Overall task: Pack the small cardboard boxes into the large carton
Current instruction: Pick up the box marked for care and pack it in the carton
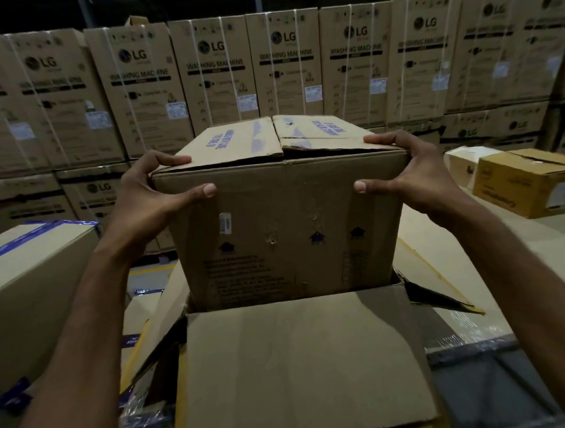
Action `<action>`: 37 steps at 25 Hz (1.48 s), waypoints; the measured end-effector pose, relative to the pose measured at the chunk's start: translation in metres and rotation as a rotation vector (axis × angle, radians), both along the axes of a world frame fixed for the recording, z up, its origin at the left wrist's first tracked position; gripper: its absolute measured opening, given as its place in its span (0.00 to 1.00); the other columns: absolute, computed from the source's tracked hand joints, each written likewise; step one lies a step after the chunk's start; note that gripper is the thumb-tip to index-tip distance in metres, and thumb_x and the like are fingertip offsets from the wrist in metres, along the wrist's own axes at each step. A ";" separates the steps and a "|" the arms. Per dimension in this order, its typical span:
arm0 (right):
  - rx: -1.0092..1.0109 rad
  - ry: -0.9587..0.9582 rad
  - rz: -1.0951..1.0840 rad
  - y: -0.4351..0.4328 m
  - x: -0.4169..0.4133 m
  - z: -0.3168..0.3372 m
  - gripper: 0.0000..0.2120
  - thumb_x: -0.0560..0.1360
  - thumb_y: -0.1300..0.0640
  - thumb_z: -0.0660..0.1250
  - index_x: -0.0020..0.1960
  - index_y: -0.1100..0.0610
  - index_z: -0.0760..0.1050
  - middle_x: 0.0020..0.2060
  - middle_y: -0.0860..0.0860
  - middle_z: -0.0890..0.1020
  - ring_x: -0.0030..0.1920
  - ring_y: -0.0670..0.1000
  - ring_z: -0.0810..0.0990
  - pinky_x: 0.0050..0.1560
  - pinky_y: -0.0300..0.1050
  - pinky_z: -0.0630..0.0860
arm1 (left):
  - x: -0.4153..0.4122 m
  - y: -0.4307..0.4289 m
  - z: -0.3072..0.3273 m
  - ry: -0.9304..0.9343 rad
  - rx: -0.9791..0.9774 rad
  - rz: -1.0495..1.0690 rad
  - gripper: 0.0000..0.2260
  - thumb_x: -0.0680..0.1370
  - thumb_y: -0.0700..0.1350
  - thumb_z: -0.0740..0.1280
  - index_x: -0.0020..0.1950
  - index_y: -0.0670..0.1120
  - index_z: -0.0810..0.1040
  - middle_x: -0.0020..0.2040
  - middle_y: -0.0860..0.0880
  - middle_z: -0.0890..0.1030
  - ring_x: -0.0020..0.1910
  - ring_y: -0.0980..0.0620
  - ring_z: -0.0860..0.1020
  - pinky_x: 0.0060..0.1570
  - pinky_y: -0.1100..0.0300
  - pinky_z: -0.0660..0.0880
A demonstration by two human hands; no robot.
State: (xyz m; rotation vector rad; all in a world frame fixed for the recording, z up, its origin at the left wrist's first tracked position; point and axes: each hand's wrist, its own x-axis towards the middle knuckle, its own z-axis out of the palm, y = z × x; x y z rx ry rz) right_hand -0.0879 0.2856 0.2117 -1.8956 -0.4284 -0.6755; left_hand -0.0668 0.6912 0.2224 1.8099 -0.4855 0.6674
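Left hand, right hand grip small box top corners, frame centre, at large carton mouth; risk: loose top flaps buckle, box tilts, snags carton rim

Small cardboard box: mid-brown, with blue-printed tape across the top flaps. Its near face carries 3 dark blue arrow symbols, blocks of dark print and 1 small white label. Large carton: plain, paler brown flap. Left box: tan, edged with blue tape. Stacked cartons: brown, with black lettering and logos, white straps and pale labels. Right box: yellow-brown, with black print and a dark seam stripe. Beside it, a white box.
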 end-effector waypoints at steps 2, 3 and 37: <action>-0.047 0.037 -0.028 0.001 0.008 -0.007 0.38 0.60 0.48 0.83 0.68 0.45 0.76 0.60 0.35 0.75 0.59 0.38 0.77 0.49 0.35 0.81 | 0.005 -0.001 -0.012 0.051 0.011 0.018 0.24 0.65 0.53 0.82 0.59 0.56 0.81 0.62 0.58 0.81 0.60 0.61 0.80 0.50 0.63 0.81; -0.074 0.064 -0.054 0.002 0.012 -0.015 0.38 0.60 0.47 0.84 0.69 0.44 0.76 0.61 0.37 0.75 0.60 0.41 0.77 0.53 0.39 0.82 | 0.008 -0.001 -0.022 0.088 0.027 0.033 0.24 0.65 0.54 0.82 0.59 0.56 0.80 0.63 0.57 0.80 0.60 0.60 0.80 0.49 0.61 0.81; -0.622 -0.139 -0.324 0.074 0.002 -0.111 0.21 0.74 0.51 0.77 0.65 0.53 0.79 0.68 0.52 0.79 0.70 0.54 0.73 0.68 0.54 0.73 | 0.003 -0.013 -0.119 0.062 0.422 0.126 0.18 0.72 0.58 0.76 0.61 0.58 0.80 0.64 0.52 0.82 0.58 0.57 0.81 0.52 0.52 0.83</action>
